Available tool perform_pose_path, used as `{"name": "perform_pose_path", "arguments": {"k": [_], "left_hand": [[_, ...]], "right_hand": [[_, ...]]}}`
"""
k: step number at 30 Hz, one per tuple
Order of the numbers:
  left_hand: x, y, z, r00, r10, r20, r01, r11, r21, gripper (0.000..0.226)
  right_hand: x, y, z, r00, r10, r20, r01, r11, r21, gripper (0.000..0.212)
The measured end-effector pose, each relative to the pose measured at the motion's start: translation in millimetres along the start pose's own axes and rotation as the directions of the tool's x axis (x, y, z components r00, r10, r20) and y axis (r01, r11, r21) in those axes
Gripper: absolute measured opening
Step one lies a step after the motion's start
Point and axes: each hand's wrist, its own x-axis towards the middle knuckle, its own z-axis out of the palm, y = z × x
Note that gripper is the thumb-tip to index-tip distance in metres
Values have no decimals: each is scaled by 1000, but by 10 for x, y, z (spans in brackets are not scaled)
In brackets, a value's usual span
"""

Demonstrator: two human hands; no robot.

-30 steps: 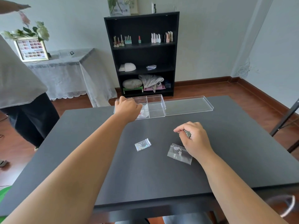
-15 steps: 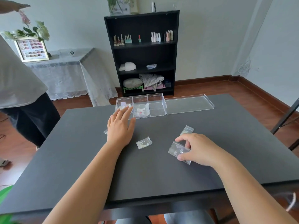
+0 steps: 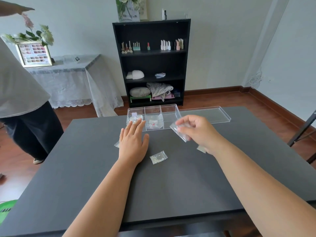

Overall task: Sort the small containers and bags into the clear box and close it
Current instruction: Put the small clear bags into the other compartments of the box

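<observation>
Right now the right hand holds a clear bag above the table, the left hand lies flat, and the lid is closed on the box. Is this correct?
Not quite: the lid is off, lying on the table just right of the open box, as the head view shows. The rest holds: the right hand holds a clear bag above the table, and the left hand lies flat.

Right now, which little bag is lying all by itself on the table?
Start at the dark table and find the left hand lying flat. Just right of its wrist lies a small clear bag with pale bits inside. Unlike the other bags, no hand touches or hides it.
</observation>
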Motion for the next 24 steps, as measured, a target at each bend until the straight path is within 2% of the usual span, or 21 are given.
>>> {"name": "perform_pose_path", "arguments": {"k": [4,6,10,14,16,21,24], "left_hand": [[-2,-14,6,1000,-1,-6,1,1000,-25,50],[0,-19,9,1000,2,-3,-3,999,-32,50],[-4,-36,8,1000,0,-8,0,999,-51,52],[-10,-55,0,1000,-10,-7,9,997,-74,53],[-8,-55,6,1000,-11,-4,10,997,-77,54],[21,-57,13,1000,-12,-5,11,997,-76,57],[14,-54,8,1000,-14,-10,13,997,-83,57]], "right_hand": [[513,-264,183,998,42,-57,-35,991,126,23],[734,-376,321,995,35,-98,-24,994,108,29],[1030,-399,609,989,-23,-146,5,992,-124,26],[1178,-294,748,995,-40,-87,2,920,-391,32],[1219,-254,764,997,-44,-58,15,902,-431,33],[1282,-252,839,999,1,-45,-20,909,-416,17],[1282,-247,916,999,36,-35,-49,861,-507,20]]}}
